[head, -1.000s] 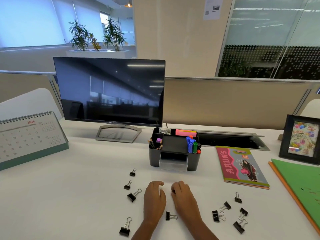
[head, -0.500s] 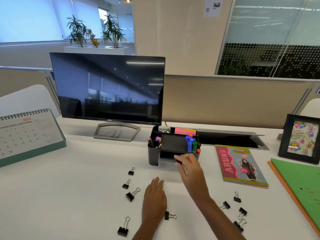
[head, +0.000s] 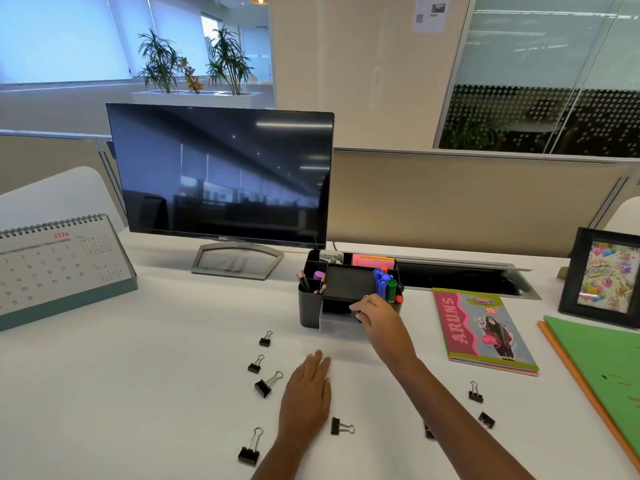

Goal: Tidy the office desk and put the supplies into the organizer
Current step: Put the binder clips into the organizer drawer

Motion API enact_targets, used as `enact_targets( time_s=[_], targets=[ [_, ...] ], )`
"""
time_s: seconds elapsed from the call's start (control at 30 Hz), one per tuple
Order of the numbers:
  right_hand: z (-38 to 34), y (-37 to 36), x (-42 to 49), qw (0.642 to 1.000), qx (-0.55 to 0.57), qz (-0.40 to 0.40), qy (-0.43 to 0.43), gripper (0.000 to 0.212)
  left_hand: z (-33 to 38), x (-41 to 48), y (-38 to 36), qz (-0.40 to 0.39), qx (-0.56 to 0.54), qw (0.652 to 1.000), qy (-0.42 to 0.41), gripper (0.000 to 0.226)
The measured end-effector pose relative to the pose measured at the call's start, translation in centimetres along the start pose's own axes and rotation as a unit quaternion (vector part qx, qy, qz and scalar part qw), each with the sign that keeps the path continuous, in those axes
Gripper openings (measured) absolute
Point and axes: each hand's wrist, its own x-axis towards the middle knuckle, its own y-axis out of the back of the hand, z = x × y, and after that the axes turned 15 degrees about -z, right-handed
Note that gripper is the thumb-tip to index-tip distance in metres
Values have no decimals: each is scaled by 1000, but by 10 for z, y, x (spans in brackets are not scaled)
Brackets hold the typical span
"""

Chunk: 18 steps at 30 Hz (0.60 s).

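Note:
A black desk organizer (head: 309, 306) stands in front of the monitor, holding pencils, markers (head: 383, 285) and pink notes. Its translucent drawer (head: 337, 323) sticks out a little at the front. My right hand (head: 377, 318) is at the drawer's opening with the fingers pinched; a small silver wire loop shows above them, like a binder clip's handle. My left hand (head: 306, 393) lies flat, palm down, on the white desk (head: 156, 375). Several black binder clips lie loose: three to the left (head: 267, 384), one near the front (head: 250, 448), one beside my left wrist (head: 341, 427), others to the right (head: 475, 393).
A dark monitor (head: 221, 174) stands behind, a desk calendar (head: 59, 268) at the left. To the right lie a colourful notebook (head: 481, 327), green and orange folders (head: 602, 372) and a photo frame (head: 604, 275). A cable slot (head: 460, 278) runs behind the organizer.
My right hand lifted from the desk beside the left one and moved forward to the organizer's drawer. The left hand stayed flat on the desk.

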Motion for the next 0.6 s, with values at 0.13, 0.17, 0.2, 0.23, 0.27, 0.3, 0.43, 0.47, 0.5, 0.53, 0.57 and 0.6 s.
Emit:
enact_targets(
  time_s=[0.13,0.17,0.2,0.23,0.27,0.3,0.43,0.47,0.5,0.53,0.57,0.6],
  targets=[
    [1,2,-7,1000,-3,20,17,24,1,-2,-1,5,25,1000,12,55],
    [2,2,-10,999,1,32,23,22,1,-2,-3,14,38,999,20,62],
    [3,1,-14,998,7,47,30,20,0,-2,-5,27,50,998,27,62],
    [4,-2,-19,997,10,63,39,19,1,-2,-6,38,59,997,33,55],
    [4,-6,-24,996,13,75,44,18,1,-2,-6,41,60,997,40,47],
    [5,-11,-31,995,21,79,49,16,1,-2,-7,41,61,996,42,45],
    [6,-42,-66,994,68,38,75,29,-3,-5,-11,44,62,995,61,46],
    [7,-52,-75,993,70,12,90,32,-3,-4,-12,42,61,995,63,46],
    [8,-61,-84,992,70,-15,107,35,-3,-5,-12,41,60,995,66,47],
    [9,-70,-92,989,69,-38,124,38,-3,-5,-13,45,60,995,70,51],
    [10,-77,-98,987,64,-56,140,40,-4,-5,-13,52,64,994,72,51],
    [11,-83,-103,985,52,-69,149,41,-5,-4,-15,63,69,993,71,48]
  ],
)
